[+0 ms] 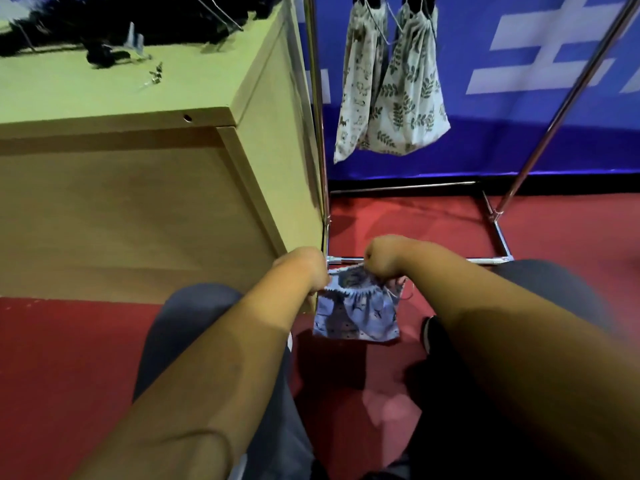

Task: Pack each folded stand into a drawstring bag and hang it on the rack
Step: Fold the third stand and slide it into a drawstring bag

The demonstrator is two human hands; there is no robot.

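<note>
A small blue patterned drawstring bag (356,315) hangs between my hands, low over the red floor. My left hand (311,268) grips its gathered mouth at the left side. My right hand (382,259) pinches the mouth and cord at the right side. What is inside the bag is hidden. Two white leaf-print drawstring bags (394,88) hang from the top of a chrome rack (317,98) ahead. Black folded stands (100,53) lie on the wooden table top at the upper left.
A light wooden table (145,188) stands close on my left, its side panel beside the rack's left post. The rack's base bars (498,233) run across the red floor in front of my knees. A blue banner wall (519,109) is behind.
</note>
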